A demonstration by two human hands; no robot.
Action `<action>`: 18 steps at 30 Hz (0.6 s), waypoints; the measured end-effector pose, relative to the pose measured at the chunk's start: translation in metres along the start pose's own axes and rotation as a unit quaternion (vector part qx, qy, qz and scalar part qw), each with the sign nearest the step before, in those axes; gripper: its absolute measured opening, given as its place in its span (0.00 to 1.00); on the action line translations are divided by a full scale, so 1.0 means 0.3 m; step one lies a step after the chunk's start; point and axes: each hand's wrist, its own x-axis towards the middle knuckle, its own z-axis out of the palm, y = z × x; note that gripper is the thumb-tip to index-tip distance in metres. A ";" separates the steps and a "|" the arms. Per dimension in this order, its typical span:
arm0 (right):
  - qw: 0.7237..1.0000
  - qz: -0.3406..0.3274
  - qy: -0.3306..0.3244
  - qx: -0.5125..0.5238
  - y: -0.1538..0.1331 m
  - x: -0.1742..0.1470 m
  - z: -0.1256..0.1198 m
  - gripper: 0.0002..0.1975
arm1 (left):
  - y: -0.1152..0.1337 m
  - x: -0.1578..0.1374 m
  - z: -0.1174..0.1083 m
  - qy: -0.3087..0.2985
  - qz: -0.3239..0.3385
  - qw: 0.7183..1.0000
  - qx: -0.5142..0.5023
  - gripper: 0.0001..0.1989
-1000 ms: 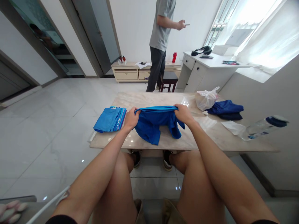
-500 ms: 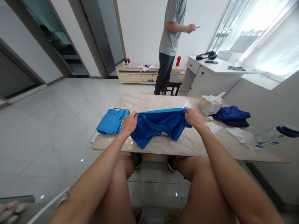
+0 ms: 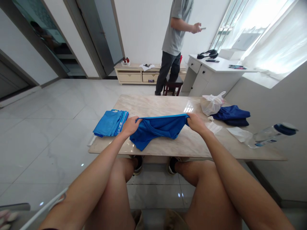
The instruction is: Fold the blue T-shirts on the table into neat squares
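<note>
A blue garment [image 3: 158,129] is stretched between my two hands, its lighter blue upper edge pulled nearly straight. My left hand [image 3: 130,125] is closed around one end of that edge, and my right hand [image 3: 196,123] pinches the other end. The lower part sags in folds onto the marble-patterned table [image 3: 148,105]. Left of my left hand lies a stack of folded blue clothes [image 3: 110,123]. Whether the held piece is a shirt or shorts I cannot tell.
At the table's right are a tied white plastic bag [image 3: 211,103], dark blue clothes [image 3: 231,115], white paper [image 3: 240,134] and a clear water bottle [image 3: 268,136] with a dark lid. Beyond the table, a person [image 3: 176,41] stands beside a dark stool [image 3: 173,84], holding a phone-like object.
The view has shifted slightly, moving most things left in the picture. The garment's lower part hangs differently, and the white print on it no longer shows. Both hands keep their hold.
</note>
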 end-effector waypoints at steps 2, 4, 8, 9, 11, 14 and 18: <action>1.000 0.000 -0.004 0.006 -0.007 0.000 0.000 0.14 | 0.004 -0.001 0.005 -0.003 0.006 1.000 0.000 0.18; 1.000 -0.002 -0.010 0.007 -0.018 0.002 -0.001 0.14 | 0.009 -0.002 0.007 -0.003 0.007 1.000 0.004 0.18; 1.000 -0.009 -0.024 0.000 -0.037 0.008 -0.003 0.13 | 0.015 -0.004 0.004 -0.008 0.003 1.000 0.015 0.19; 1.000 -0.012 -0.027 -0.003 -0.039 0.009 -0.002 0.13 | 0.016 -0.005 0.004 -0.009 0.003 1.000 0.018 0.19; 0.999 -0.017 -0.031 -0.009 -0.040 0.011 0.000 0.13 | 0.017 -0.006 0.003 -0.010 0.005 1.000 0.022 0.18; 0.999 -0.023 -0.035 -0.012 -0.038 0.011 0.002 0.13 | 0.017 -0.007 0.005 -0.014 0.006 1.000 0.025 0.18; 0.999 -0.021 -0.040 -0.017 -0.030 0.009 0.003 0.13 | 0.010 -0.006 0.008 -0.022 -0.001 0.999 0.031 0.18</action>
